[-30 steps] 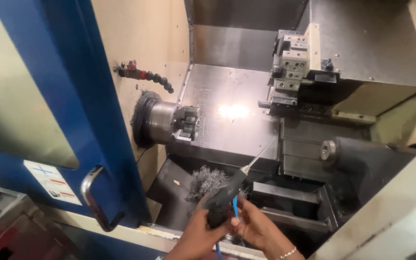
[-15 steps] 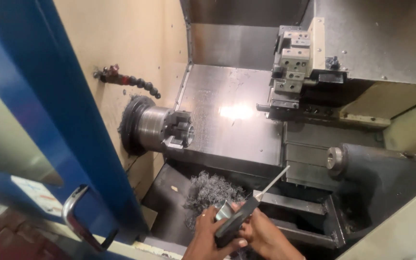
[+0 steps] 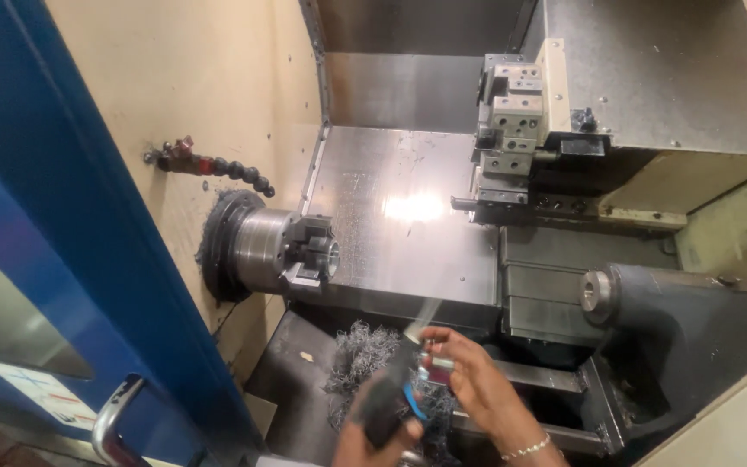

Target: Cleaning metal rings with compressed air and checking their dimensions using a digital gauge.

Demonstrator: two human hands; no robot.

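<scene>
Your left hand [image 3: 373, 437] grips a black air gun w/ thin metal nozzle [image 3: 395, 380], low in front of the grey swarf pile [image 3: 365, 355]. Right hand [image 3: 468, 372] pinches its small silver fitting [image 3: 434, 367]. Prob. mid-adjustment; aim carefully.

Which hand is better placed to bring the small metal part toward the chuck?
Probably the right hand: its fingers pinch the small silver metal part, and no object lies between it and the grey steel lathe chuck. The left hand is busy gripping the black air gun.
</scene>
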